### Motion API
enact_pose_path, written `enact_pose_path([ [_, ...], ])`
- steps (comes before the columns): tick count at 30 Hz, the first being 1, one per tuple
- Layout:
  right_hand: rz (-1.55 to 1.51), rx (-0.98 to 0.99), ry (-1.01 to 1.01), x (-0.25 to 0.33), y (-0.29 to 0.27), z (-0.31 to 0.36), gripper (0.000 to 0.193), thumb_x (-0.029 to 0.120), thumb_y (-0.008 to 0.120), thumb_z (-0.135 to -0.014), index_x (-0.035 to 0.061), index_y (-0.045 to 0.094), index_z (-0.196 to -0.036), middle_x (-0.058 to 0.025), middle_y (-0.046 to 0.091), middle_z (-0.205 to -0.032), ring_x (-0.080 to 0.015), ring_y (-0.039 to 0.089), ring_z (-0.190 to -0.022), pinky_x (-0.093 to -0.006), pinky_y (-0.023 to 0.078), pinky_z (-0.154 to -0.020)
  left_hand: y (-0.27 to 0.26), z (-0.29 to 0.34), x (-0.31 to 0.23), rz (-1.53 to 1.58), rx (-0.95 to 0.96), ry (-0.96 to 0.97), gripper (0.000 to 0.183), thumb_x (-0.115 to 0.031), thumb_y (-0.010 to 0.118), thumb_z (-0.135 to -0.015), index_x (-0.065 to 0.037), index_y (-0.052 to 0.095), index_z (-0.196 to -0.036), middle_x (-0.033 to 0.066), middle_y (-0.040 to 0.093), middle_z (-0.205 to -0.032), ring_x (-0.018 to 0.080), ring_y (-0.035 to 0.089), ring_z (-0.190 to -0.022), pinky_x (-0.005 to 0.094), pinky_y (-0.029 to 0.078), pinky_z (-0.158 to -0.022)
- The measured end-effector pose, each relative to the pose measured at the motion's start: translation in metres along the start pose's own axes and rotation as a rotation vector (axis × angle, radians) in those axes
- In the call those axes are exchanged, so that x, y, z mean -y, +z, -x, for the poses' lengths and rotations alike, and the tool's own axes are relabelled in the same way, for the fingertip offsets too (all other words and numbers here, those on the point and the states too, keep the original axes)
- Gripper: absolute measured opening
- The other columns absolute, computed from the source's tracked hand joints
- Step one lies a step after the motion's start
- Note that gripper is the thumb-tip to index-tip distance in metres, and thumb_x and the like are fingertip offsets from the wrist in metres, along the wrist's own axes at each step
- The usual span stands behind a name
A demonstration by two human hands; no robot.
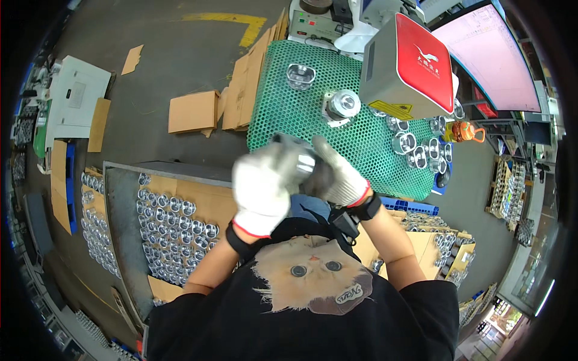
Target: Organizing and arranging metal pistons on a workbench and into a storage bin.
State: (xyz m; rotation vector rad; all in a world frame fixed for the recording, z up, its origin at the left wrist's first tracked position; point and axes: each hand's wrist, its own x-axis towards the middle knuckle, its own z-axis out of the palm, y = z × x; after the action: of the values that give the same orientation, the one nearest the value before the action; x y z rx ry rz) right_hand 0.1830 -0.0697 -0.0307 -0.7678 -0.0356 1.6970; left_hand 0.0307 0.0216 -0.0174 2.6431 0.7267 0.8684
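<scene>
Both hands wear white knit gloves with red cuffs and meet in front of my chest around one shiny metal cylindrical part (305, 161). My left hand (263, 188) cups it from the left and below. My right hand (336, 174) grips it from the right, thumb raised. The part is blurred and largely hidden by the gloves. Just beyond the hands lies a green perforated table mat (283, 108). On it stand a metal part (300, 75) at the far left and another seated on a fixture (341, 104) under a grey and red machine head (411, 63).
Several finished metal parts (415, 147) cluster at the mat's right side beside an orange bottle (465, 130). A tray lined with cardboard holds rows of metal parts (174, 219) at my left. More parts fill boxes (442, 240) at my right. Cardboard sheets (192, 111) lie on the floor. A monitor (487, 60) stands far right.
</scene>
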Motion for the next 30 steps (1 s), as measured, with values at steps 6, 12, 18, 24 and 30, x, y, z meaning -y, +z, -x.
enact_pose_path([
  [6,-0.405,-0.349,-0.084,-0.014,-0.123,0.030,0.055,0.053,0.065,-0.093,0.0101,0.058,-0.126,-0.0124,0.063,-0.122,-0.0302,0.059,-0.112,-0.0510,0.045,-0.101,0.104,-0.010,0.039,0.452,0.207,-0.301,0.063,0.001,0.067,-0.068,-0.007,0.059,-0.130,0.0166,0.063,-0.126,0.0349,0.061,-0.116,0.0397,0.050,-0.100],
  [12,-0.287,-0.452,-0.154,-0.013,-0.187,0.098,0.057,0.044,0.071,-0.090,0.0112,0.054,-0.133,-0.0090,0.062,-0.120,-0.0233,0.062,-0.106,-0.0410,0.053,-0.085,0.202,-0.116,0.003,0.225,0.361,-0.021,0.061,-0.033,0.085,-0.065,-0.010,0.063,-0.117,0.0171,0.064,-0.119,0.0302,0.067,-0.103,0.0414,0.054,-0.089],
  [18,0.576,-0.676,-0.335,0.051,-0.185,0.054,0.057,0.036,0.076,-0.086,0.0102,0.057,-0.133,-0.0056,0.067,-0.111,-0.0220,0.066,-0.096,-0.0396,0.054,-0.085,0.306,-0.100,0.040,0.827,0.224,-0.355,0.047,-0.036,0.071,-0.079,-0.006,0.066,-0.115,0.0222,0.065,-0.096,0.0373,0.068,-0.095,0.0462,0.055,-0.086],
  [24,1.994,-0.732,-0.709,0.073,-0.200,-0.049,0.072,0.036,0.083,-0.077,0.0101,0.053,-0.137,-0.0161,0.068,-0.112,-0.0329,0.067,-0.097,-0.0443,0.053,-0.088,0.166,-0.087,0.064,0.828,0.277,-0.714,0.080,-0.029,0.087,-0.067,0.000,0.057,-0.135,0.0181,0.066,-0.120,0.0289,0.066,-0.108,0.0366,0.052,-0.096],
  [30,1.777,-0.621,-0.904,0.077,-0.199,-0.098,0.081,0.031,0.088,-0.067,0.0108,0.053,-0.137,-0.0161,0.056,-0.130,-0.0353,0.058,-0.117,-0.0449,0.050,-0.098,0.062,0.035,0.107,0.919,0.199,-1.076,0.068,-0.013,0.080,-0.079,-0.002,0.051,-0.139,0.0111,0.064,-0.117,0.0187,0.065,-0.105,0.0281,0.054,-0.087],
])
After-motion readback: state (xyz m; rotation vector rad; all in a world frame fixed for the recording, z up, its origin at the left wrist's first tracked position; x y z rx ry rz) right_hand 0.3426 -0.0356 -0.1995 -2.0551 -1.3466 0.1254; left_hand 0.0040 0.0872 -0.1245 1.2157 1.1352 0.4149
